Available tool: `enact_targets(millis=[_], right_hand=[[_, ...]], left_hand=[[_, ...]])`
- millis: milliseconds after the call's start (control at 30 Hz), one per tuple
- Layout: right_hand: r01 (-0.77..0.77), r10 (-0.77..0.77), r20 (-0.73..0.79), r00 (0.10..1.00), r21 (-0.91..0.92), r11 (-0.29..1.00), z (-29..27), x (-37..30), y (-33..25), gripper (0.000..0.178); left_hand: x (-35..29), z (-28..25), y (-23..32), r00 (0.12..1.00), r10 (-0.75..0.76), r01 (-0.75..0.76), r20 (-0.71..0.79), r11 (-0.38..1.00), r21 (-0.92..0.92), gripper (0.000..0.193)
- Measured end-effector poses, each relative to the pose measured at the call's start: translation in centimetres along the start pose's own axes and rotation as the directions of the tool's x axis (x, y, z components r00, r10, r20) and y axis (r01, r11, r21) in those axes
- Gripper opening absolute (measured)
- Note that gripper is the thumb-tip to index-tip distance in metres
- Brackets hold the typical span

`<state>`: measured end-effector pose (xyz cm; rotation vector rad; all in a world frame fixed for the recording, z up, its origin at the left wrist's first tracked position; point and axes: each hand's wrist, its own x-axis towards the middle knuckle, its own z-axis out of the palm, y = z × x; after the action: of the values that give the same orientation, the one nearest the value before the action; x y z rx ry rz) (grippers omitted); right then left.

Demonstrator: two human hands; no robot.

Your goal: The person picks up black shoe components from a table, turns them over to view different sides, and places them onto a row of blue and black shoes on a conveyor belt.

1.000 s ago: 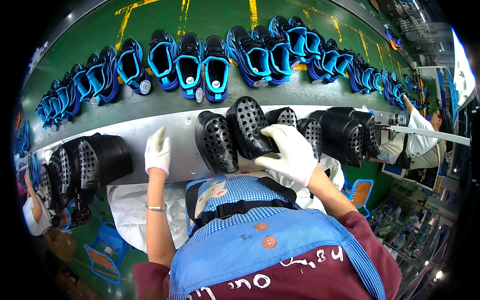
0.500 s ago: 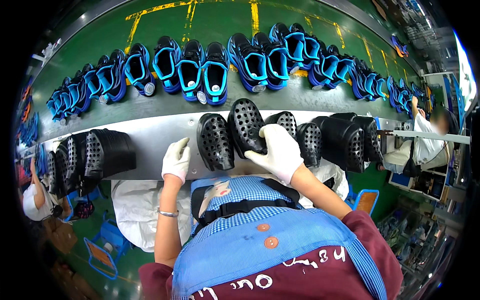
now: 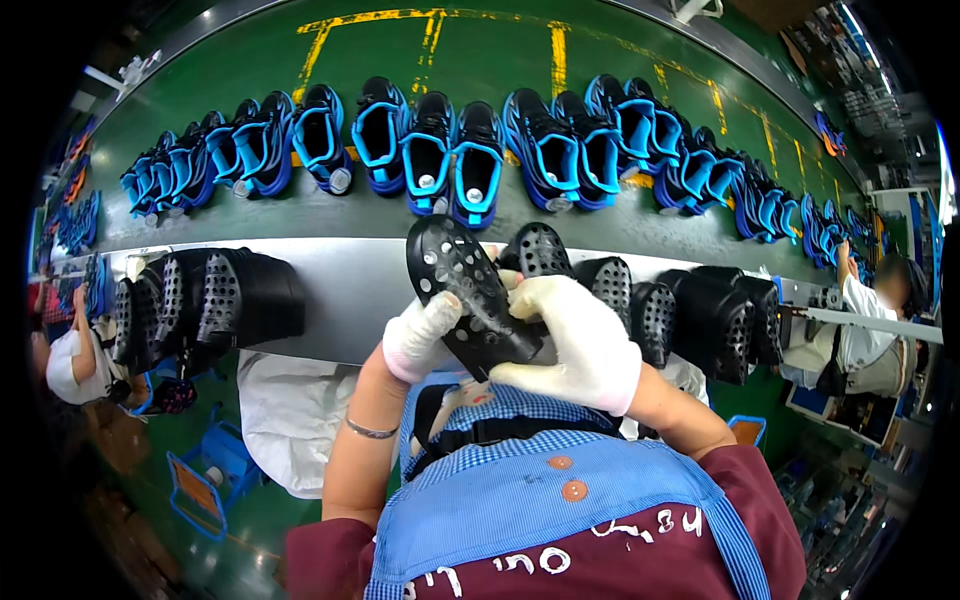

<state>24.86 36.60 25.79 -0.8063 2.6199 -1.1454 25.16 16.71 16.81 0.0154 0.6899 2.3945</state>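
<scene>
A black form (image 3: 462,268) is grasped by the left hand (image 3: 424,335) and right hand (image 3: 580,345); if gloves (image 3: 600,370) slip, forms at right (image 3: 603,283) could be toppled.

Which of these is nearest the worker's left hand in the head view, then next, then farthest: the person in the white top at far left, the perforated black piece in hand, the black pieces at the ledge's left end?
From the left hand:
1. Perforated black piece: touching it.
2. Black pieces: left along the ledge.
3. Person in white: far left edge.
</scene>
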Motion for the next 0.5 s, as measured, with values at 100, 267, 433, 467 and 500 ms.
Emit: enact_targets(millis=[100,267,433,467,500], right_hand=[[0.000,0.002,0.045,0.999,-0.039,0.999,1.6,2.5,0.4,0.053],[-0.082,0.100,0.140,0.985,-0.129,0.988,4.3,6.7,1.9,0.046],[-0.081,0.161,0.266,0.950,-0.288,0.954,5.8,13.1,3.2,0.041],[-0.068,0.152,0.268,0.951,-0.301,0.951,6.2,14.2,3.7,0.041],[-0.067,0.159,0.270,0.950,-0.323,0.944,6.4,15.3,4.1,0.042]], left_hand=[[0.1,-2.0,1.0,0.989,0.117,-0.115,-0.095,0.993,0.027,0.070],[-0.1,-5.2,3.2,0.929,0.256,-0.218,-0.266,0.962,0.165,0.039],[1.8,-8.8,5.9,0.885,0.269,-0.258,-0.379,0.963,0.081,0.023],[2.3,-9.7,6.5,0.883,0.270,-0.261,-0.384,0.962,0.076,0.023],[2.8,-10.5,7.2,0.893,0.246,-0.254,-0.376,0.967,0.031,0.027]])
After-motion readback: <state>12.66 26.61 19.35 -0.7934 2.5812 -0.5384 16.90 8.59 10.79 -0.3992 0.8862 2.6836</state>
